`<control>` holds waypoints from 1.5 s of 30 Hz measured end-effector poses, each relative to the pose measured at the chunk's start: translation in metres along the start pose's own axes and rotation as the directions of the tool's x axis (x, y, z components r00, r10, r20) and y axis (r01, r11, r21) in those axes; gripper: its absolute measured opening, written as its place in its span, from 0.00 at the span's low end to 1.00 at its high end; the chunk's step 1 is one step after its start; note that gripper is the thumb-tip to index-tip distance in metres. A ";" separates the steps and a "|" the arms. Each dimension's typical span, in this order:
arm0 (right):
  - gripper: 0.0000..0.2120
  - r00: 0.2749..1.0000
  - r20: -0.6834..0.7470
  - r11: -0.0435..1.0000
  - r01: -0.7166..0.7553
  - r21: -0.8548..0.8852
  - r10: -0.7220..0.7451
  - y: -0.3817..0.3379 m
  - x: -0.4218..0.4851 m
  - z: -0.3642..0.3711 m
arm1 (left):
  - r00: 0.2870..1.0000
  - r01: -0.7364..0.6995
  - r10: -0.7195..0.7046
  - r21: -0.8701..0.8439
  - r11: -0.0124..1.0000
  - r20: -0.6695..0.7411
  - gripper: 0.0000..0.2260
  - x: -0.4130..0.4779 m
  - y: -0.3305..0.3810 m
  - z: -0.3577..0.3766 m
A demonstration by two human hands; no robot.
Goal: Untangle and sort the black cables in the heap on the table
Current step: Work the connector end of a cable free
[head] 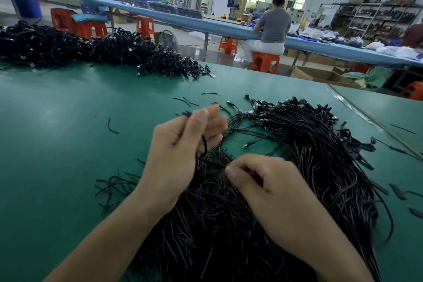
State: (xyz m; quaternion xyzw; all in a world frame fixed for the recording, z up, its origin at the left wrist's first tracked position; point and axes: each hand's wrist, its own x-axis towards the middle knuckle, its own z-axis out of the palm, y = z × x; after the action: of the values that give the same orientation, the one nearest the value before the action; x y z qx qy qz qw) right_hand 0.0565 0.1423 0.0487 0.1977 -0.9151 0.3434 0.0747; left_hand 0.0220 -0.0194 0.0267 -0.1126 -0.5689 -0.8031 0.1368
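Observation:
A big heap of thin black cables [304,162] with metal plugs at the far ends covers the green table [68,133] in front of me. My left hand [183,151] is raised over the heap's near left part, with a few black cables held between its curled fingers and thumb. My right hand [258,181] hovers just right of it, thumb and forefinger pinching a single black cable [210,162] that runs toward the left hand. The cable ends under both hands are hidden.
Loose short black ties [114,184] lie scattered on the table left of the heap. More black cable piles [68,48] sit at the far left edge. A seated person [272,27] works at a blue bench beyond, among orange stools [264,62].

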 end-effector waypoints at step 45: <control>0.03 0.992 -0.053 0.830 0.128 0.542 -0.118 0.009 0.005 -0.012 | 0.742 0.454 -0.508 0.230 0.861 0.437 0.24 -0.014 0.017 0.004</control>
State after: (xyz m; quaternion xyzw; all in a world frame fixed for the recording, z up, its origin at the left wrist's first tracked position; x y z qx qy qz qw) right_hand 0.0485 0.1551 0.0532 0.2662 -0.7646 0.5852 0.0452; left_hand 0.0409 -0.0200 0.0386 -0.1511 -0.6369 -0.7246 -0.2157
